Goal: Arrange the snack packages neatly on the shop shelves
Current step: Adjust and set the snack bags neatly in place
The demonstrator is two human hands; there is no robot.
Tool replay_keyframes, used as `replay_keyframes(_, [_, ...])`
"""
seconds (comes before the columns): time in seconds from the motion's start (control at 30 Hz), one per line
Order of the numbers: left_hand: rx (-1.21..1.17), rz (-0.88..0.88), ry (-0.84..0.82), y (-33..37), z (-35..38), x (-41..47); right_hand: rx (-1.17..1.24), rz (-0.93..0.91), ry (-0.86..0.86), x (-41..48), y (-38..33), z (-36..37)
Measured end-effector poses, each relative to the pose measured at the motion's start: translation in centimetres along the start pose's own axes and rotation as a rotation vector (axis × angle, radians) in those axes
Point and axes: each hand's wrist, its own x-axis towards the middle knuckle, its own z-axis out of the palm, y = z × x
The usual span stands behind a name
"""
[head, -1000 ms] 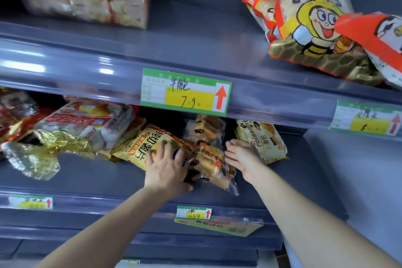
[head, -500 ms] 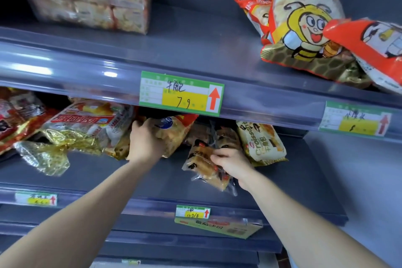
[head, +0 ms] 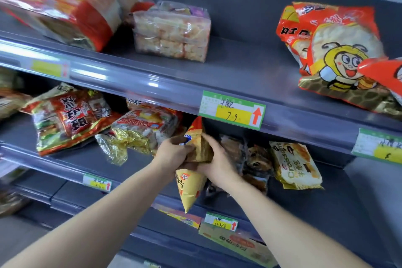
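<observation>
A yellow and orange snack bag (head: 191, 183) stands on end over the front of the middle shelf (head: 78, 160). My left hand (head: 173, 153) grips its upper part from the left. My right hand (head: 218, 164) grips it from the right. Right of my hands lie clear packs of brown pastries (head: 254, 159) and a yellow croissant bag (head: 294, 165). Left of them sit a white and gold bag (head: 141, 130) and a red bag (head: 67, 117).
The upper shelf (head: 239, 72) carries a clear biscuit pack (head: 171, 30), a blurred red and clear pack (head: 63, 4) at the left and red bee-print bags (head: 335, 54) at the right. A green and yellow price tag (head: 231, 110) hangs on its front rail. Lower shelves hold flat packets.
My left hand has lifted the yellow bag upright and my right hand has left the pastry pack and taken hold of the same bag. The view has swung left and up.
</observation>
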Motion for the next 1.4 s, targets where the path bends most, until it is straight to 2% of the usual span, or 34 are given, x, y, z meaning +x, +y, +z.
replay_keyframes(0.1, [0.184, 0.116, 0.065, 0.4, -4.3, -0.1, 0.048, -0.04, 0.006, 0.1, -2.3, 1.5])
replay_keyframes(0.23, [0.27, 0.185, 0.099, 1.0, -9.8, -1.2, 0.118, -0.068, -0.002, 0.3, -6.5, 4.6])
replay_keyframes(0.37, [0.315, 0.158, 0.218, 1.6, -17.8, -2.8, 0.291, -0.023, -0.054, 0.7, -11.5, 8.4])
replay_keyframes(0.43, [0.24, 0.108, 0.186, 2.0, -22.0, -3.5, 0.41, 0.015, -0.137, 0.6, -14.4, 10.7])
replay_keyframes(0.53, [-0.015, 0.049, 0.057, 3.0, -28.3, -4.9, 0.53, 0.023, -0.264, 0.6, -18.7, 14.7])
replay_keyframes(0.63, [-0.064, 0.037, -0.009, 4.0, -35.0, -6.3, 0.673, 0.041, -0.34, 1.0, -23.1, 19.5])
replay_keyframes(0.7, [-0.057, 0.055, 0.015, 4.5, -39.5, -6.9, 0.749, 0.053, -0.394, 1.2, -26.2, 22.8])
replay_keyframes(0.77, [-0.09, 0.083, 0.112, 5.1, -43.6, -7.5, 0.788, 0.05, -0.444, 1.4, -29.1, 26.3])
replay_keyframes(0.9, [-0.118, 0.132, 0.309, 5.7, -51.0, -8.1, 0.756, 0.012, -0.502, 1.8, -33.8, 33.4])
replay_keyframes(1.03, [-0.187, 0.165, 0.438, 6.0, -58.0, -8.5, 0.579, -0.021, -0.602, 2.1, -37.1, 39.8])
replay_keyframes(1.4, [-0.168, 0.19, 0.51, 6.2, -74.6, -2.9, 0.403, -0.259, -0.541, 9.7, -47.4, 55.3])
